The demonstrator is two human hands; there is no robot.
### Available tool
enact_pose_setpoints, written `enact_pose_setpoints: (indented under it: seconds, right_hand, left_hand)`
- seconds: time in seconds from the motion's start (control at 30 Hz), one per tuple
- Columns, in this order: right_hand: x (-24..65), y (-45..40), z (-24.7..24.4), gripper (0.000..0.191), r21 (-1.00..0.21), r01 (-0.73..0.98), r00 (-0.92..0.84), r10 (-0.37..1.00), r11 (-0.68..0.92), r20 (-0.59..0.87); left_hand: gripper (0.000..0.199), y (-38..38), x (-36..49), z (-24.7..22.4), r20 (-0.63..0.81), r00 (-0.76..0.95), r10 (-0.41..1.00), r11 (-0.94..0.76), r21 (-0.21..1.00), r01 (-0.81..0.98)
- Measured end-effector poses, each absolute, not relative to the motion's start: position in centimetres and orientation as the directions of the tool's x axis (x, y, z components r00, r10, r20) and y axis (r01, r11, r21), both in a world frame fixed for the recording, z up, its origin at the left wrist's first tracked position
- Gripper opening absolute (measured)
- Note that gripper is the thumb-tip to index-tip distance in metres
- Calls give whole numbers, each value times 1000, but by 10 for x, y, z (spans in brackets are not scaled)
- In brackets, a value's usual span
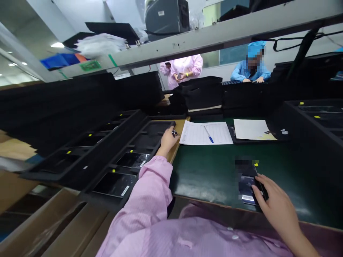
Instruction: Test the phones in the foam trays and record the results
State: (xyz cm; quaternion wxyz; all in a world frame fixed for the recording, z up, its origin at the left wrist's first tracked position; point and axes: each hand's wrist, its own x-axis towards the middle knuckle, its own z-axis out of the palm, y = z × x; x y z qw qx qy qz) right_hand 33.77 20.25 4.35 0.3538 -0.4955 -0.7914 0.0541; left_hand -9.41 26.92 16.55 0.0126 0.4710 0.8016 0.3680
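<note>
My left hand (168,140) reaches forward to the right rim of a black foam tray (150,147), its fingers curled at the edge. A small dark item (174,133) shows at those fingers; I cannot make out what it is. Two dark glossy display panels with yellow tabs and white labels, one nearer (114,184) and one farther (132,160), lie in that tray. My right hand (278,200) is closed on the right edge of another display panel (247,185), thumb over its face. That panel is at the front of the green work mat (203,175), partly blurred out.
A printed sheet (193,134) bears a blue pen (209,135). Right of it lies a pale card (253,129). Another foam tray (77,150) with panels stands left; stacked black trays (203,94) line the back. A shelf beam (171,46) crosses above. Two people are beyond.
</note>
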Motion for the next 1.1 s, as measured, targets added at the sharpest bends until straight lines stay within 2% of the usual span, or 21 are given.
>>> enact_pose_setpoints:
  seconds: [0.2,0.67,0.93,1.1]
  right_hand:
    - [339,202,42,50,-385,771,-279,812,507,512]
    - [339,204,44,54,-369,778,-281,807,508,519]
    - [336,206,45,49,-406,758,-264,810,510,524]
    - [323,198,58,52,-500,736,-183,845,457,502]
  left_hand:
    - [46,276,-116,131,313,-524,792,331,500,800]
    - [50,275,-107,135,464,-559,687,361,449,817]
    - [62,280,-109,131,424,-547,722,387,408,827]
    - [82,277,-101,138,452,-559,695,345,473,811]
